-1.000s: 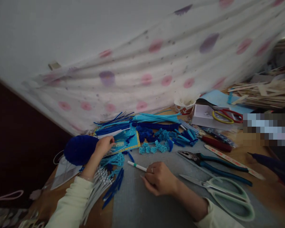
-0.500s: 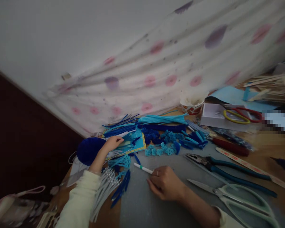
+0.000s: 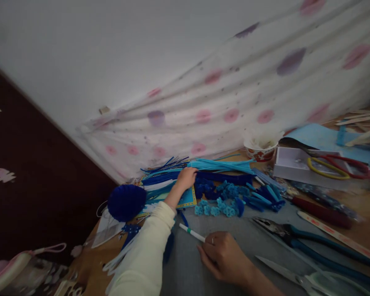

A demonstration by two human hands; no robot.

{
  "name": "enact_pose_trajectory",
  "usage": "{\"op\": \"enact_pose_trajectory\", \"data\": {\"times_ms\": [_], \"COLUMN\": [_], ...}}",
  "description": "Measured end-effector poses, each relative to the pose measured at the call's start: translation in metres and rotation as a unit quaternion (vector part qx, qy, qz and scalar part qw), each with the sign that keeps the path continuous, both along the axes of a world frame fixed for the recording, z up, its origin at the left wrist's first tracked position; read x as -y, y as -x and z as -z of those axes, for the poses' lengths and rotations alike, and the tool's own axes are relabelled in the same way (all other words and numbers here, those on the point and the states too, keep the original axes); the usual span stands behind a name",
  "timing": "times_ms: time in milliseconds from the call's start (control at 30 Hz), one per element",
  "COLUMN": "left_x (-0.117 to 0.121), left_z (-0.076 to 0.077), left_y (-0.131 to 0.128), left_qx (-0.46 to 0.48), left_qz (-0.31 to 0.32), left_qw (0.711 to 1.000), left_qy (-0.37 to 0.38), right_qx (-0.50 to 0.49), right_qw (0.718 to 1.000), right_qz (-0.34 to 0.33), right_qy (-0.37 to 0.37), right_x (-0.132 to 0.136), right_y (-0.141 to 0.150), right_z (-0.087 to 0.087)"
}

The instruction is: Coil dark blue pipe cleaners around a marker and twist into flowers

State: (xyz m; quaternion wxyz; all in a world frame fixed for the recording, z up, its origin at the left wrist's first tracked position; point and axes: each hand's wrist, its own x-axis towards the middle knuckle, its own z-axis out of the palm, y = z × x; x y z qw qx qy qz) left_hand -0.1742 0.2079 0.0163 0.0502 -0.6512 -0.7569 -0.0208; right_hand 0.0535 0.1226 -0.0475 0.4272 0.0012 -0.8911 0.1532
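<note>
Gripping a white pen-like stick (image 3: 194, 234) in the closely curled right hand (image 3: 223, 255), over the grey mat (image 3: 188, 267); reaching with the left hand (image 3: 186, 177) to the light blue stems (image 3: 225, 165) and dark blue stems (image 3: 226, 178), too indistinct to tell whether closed on any; already formed, seemingly, into small light blue flowers (image 3: 215, 211) in front; apparently left unshaped in the straight bundles behind; farther out, left, near a dark blue ball (image 3: 126, 202); right, near pliers (image 3: 283, 230) and scissors (image 3: 282, 269)

From afar I count two hands (image 3: 224, 255), one held pen (image 3: 194, 233), one ball (image 3: 126, 202), one bowl (image 3: 261, 153), one box (image 3: 296, 174), one pair of pliers (image 3: 296, 234).
</note>
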Motion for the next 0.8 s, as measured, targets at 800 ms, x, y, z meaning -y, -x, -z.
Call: {"op": "enact_pose_trajectory", "data": {"times_ms": [800], "left_x": [0.072], "left_z": [-0.087], "left_y": [-0.012], "left_qx": [0.089], "left_qz": [-0.055], "left_qw": [0.994], "left_qy": [-0.013], "right_qx": [-0.058], "right_qw": [0.942], "right_qz": [0.071], "right_qy": [0.324], "right_x": [-0.018], "right_y": [0.003], "right_z": [-0.005]}}
